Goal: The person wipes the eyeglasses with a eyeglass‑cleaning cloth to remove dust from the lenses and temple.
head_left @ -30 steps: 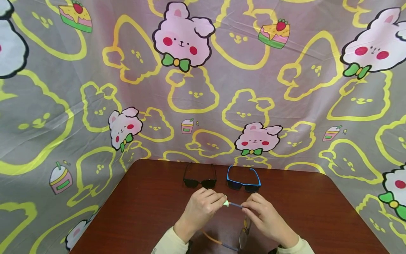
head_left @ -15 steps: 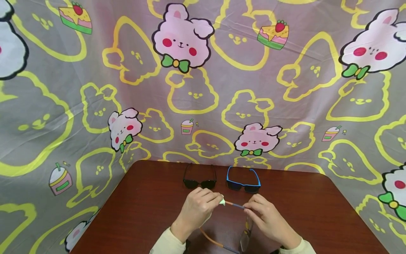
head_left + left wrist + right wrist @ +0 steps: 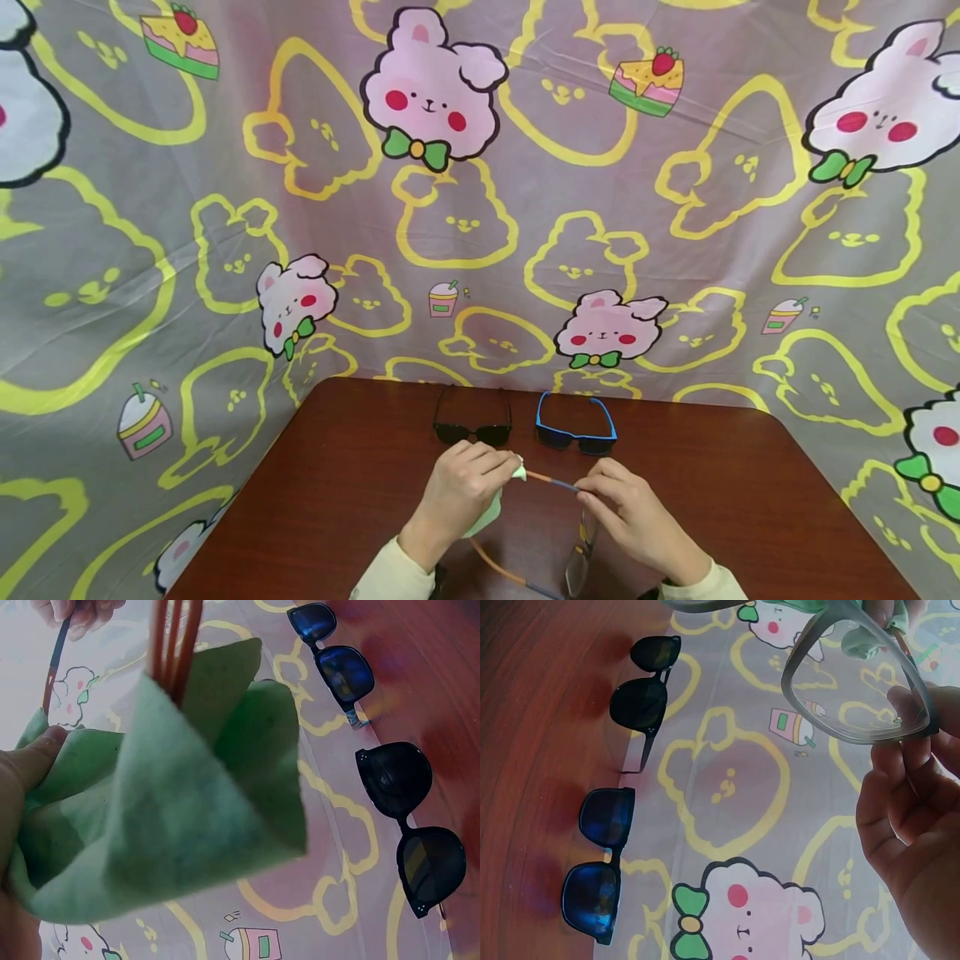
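Both hands hold a pair of clear glasses with orange and grey-blue temples above the table. My left hand pinches a light green cloth around the end of one temple; in the left wrist view the cloth hangs in folds near the other temple. My right hand grips the same temple near its hinge, and the right wrist view shows its thumb and fingers at the corner of the clear lens frame.
Black sunglasses and blue-framed sunglasses lie side by side with temples unfolded towards the back of the brown table. A printed curtain hangs behind and at both sides.
My left hand has slid leftward along the temple with the cloth, showing more of the orange part. More green cloth shows below the left hand. The right hand has shifted only slightly.
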